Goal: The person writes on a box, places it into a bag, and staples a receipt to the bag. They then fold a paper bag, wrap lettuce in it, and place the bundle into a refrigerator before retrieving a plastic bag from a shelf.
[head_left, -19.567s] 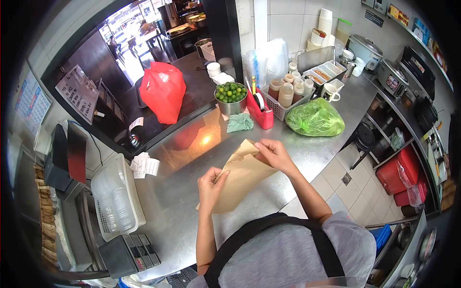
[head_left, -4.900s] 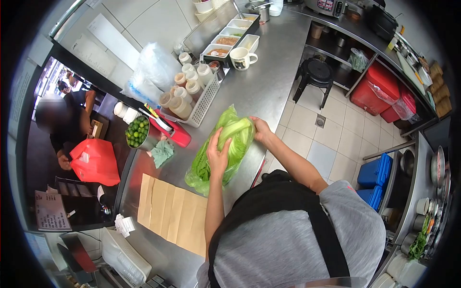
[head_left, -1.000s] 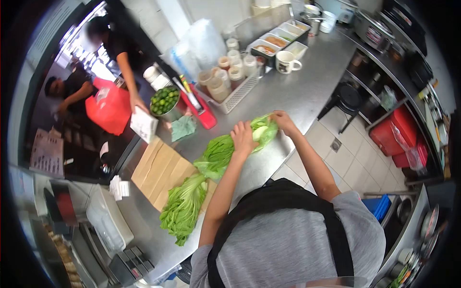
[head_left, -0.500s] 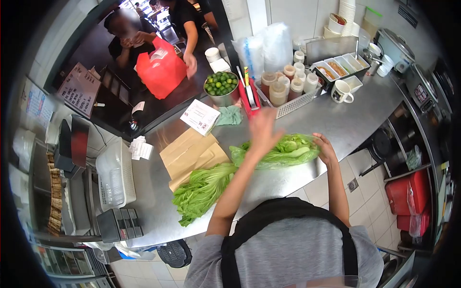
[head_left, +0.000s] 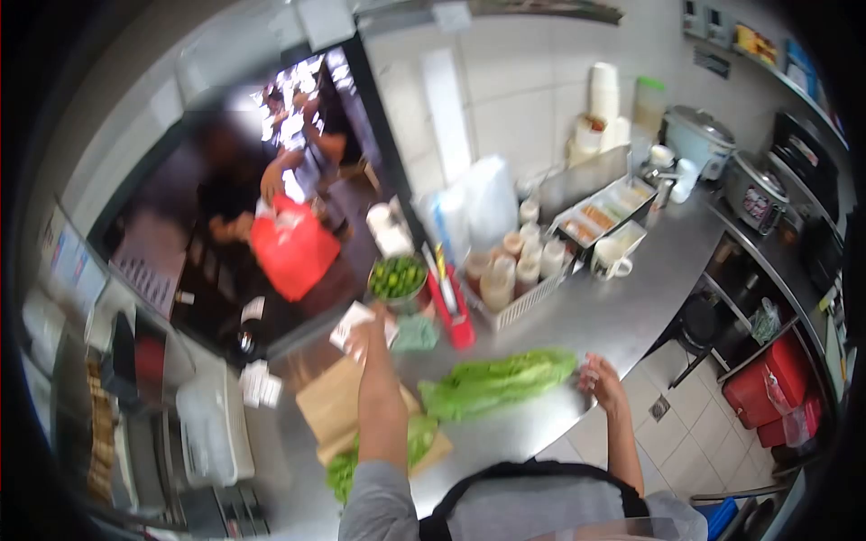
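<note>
My left hand is over a white printed paper on the steel counter. Blur hides whether its fingers grip the sheet. My right hand is held with fingers apart, just off the right end of a long green leafy lettuce that looked wrapped in clear plastic. Beneath my left forearm lie brown paper bags and a second leafy lettuce, partly hidden by the arm.
Beyond the paper stand a bowl of green limes, a green cloth, a red holder and a basket of sauce bottles. A mug sits farther right. Across the pass-through, a person is near a red plastic bag.
My left hand has left the wrapped lettuce and reached left to the white paper. My right hand has come off the lettuce's end. The camera view has tilted upward.
</note>
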Demonstrator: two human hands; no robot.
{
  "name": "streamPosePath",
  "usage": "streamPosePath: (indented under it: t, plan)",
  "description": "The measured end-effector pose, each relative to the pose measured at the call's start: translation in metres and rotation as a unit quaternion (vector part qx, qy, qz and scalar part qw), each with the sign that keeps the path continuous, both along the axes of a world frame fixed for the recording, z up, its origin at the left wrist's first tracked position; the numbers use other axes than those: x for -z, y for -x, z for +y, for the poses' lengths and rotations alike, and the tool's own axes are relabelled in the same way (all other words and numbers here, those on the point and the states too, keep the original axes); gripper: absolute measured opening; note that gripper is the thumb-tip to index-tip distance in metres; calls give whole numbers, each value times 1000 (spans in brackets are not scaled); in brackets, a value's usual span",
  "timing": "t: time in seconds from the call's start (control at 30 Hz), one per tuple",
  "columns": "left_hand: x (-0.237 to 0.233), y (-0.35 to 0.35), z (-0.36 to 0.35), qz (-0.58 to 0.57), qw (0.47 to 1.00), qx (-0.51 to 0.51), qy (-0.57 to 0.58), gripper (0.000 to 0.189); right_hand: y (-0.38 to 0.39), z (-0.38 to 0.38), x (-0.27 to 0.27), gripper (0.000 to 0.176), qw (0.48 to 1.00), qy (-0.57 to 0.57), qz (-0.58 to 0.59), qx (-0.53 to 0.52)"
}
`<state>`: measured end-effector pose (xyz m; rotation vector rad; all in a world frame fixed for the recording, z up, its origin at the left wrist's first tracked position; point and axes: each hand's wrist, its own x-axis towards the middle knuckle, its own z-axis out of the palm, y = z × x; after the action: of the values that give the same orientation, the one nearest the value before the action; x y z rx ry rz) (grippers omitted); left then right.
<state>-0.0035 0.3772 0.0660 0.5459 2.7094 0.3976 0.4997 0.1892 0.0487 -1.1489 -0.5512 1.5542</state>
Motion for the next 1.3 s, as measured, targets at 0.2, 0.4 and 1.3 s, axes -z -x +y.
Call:
streamPosePath:
  t: [0.2,0.4,1.3]
  plan:
    - [9,6,16,8,983,-178,-41,111,-7,-13,15,28,997,-11,46,54]
    - [-10,43,-13,-42,979,-60,-190,94,-12,-9,35,27,999,-20,30,14]
    - [-114,-251,-68,-69,732,617,-280,70,54,-6,65,36,953,-164,-246,-63]
